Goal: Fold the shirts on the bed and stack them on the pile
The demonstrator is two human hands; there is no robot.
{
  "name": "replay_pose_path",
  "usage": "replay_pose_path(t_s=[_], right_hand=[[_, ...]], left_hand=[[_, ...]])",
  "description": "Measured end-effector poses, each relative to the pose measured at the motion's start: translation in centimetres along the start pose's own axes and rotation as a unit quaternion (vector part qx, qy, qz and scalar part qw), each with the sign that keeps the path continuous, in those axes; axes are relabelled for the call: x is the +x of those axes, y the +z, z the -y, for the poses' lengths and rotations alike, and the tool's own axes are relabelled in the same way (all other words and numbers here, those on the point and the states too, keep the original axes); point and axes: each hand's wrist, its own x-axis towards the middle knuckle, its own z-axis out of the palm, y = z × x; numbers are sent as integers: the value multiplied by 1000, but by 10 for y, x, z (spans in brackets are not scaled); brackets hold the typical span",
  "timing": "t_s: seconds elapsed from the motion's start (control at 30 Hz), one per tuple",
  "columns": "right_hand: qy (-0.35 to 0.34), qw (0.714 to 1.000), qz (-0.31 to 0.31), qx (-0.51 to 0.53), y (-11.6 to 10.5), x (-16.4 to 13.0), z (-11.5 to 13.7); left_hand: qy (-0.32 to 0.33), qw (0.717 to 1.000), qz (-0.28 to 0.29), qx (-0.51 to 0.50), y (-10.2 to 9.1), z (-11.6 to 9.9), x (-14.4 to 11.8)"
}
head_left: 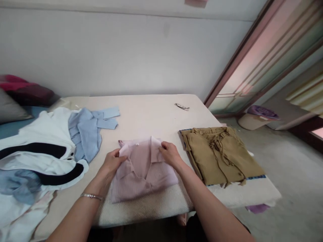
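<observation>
A pale pink shirt (pixel 143 181), folded into a rough rectangle, lies near the front edge of the table. Its open collar faces away from me, and a small white label shows inside the neck. My left hand (pixel 113 161) pinches the collar's left side between thumb and fingers; a silver bangle circles that wrist. On the opposite side, my right hand (pixel 170 153) grips the collar's right flap. To the right of the shirt lies a folded olive-brown garment (pixel 202 154) with a drawstring tie, stacked over something blue-patterned.
White and black clothing (pixel 52 131) and a light blue garment (pixel 85 129) are heaped at left. Eyeglasses (pixel 182 107) lie toward the back of the cream-covered table (pixel 148 114). A wall (pixel 126 53) stands behind. A bin (pixel 252 119) is on the floor at right.
</observation>
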Motion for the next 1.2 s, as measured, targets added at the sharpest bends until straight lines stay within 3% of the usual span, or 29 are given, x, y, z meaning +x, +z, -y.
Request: replay_pose_path(t_s=[0.17,0.3,0.43,0.53,0.83,1.0,1.13,1.2], right_hand=[[-74,991,113,19,-11,-9,3],[-72,981,183,-4,-22,-9,0],[-83,952,296,13,-30,-10,-2],[-81,935,344,16,-31,-12,-3],[-81,945,316,5,-26,-11,0],[-94,957,270,42,-28,-12,4],[-77,974,187,101,-27,-9,8],[-57,981,167,78,-26,-8,8]], left_hand=[[-16,991,128,17,-9,-13,-12],[-21,974,212,80,-16,-18,-15],[-12,924,337,184,-16,-21,-18],[-8,896,383,225,-15,-23,-19],[-11,913,331,237,-22,-20,-17],[2,933,318,172,-23,-29,-20],[50,979,188,56,-22,-25,-11],[39,989,135,54,-22,-20,-7]])
